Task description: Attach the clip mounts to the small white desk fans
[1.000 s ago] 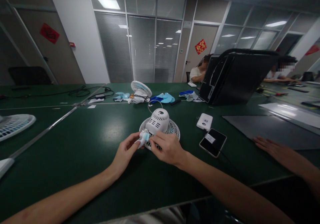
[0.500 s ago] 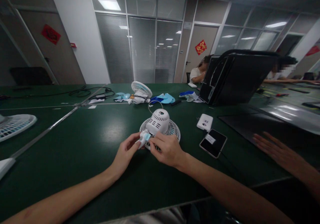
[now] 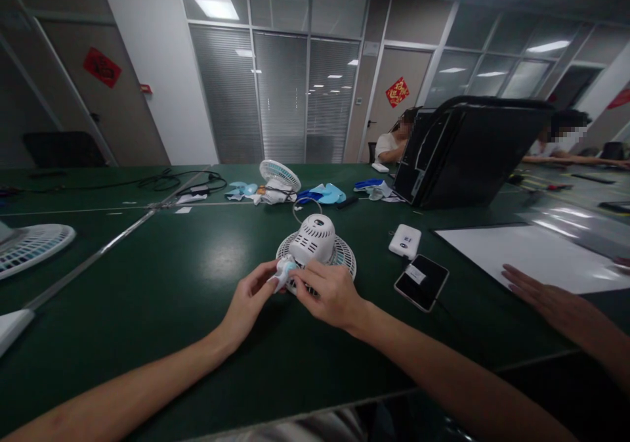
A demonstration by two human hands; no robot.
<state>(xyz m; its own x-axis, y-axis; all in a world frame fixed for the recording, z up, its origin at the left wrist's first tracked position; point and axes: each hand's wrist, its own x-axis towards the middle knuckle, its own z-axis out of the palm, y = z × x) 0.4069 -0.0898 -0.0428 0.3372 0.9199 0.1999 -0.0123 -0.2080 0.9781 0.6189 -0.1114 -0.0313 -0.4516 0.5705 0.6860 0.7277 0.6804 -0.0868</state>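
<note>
A small white fan (image 3: 315,240) lies grille-down on the green table in front of me, its rounded motor housing facing up. At its near left side, my left hand (image 3: 251,294) grips a white clip-like part with a light blue piece (image 3: 285,271). My right hand (image 3: 332,294) has thumb and fingers pinched at the blue piece's right side, over the fan's grille. Whether that part is joined to the fan is hidden by my fingers.
A white power bank (image 3: 405,241) and a phone (image 3: 422,282) lie to the right. Beyond them a co-worker's hand (image 3: 541,297) is by a white sheet (image 3: 516,251). Another fan (image 3: 278,182) and blue fan blades (image 3: 327,194) sit behind. A large black panel (image 3: 472,153) stands back right.
The dark surface by the co-worker's hand now shows a white sheet. My hands keep nearly the same place and grip at the fan.
</note>
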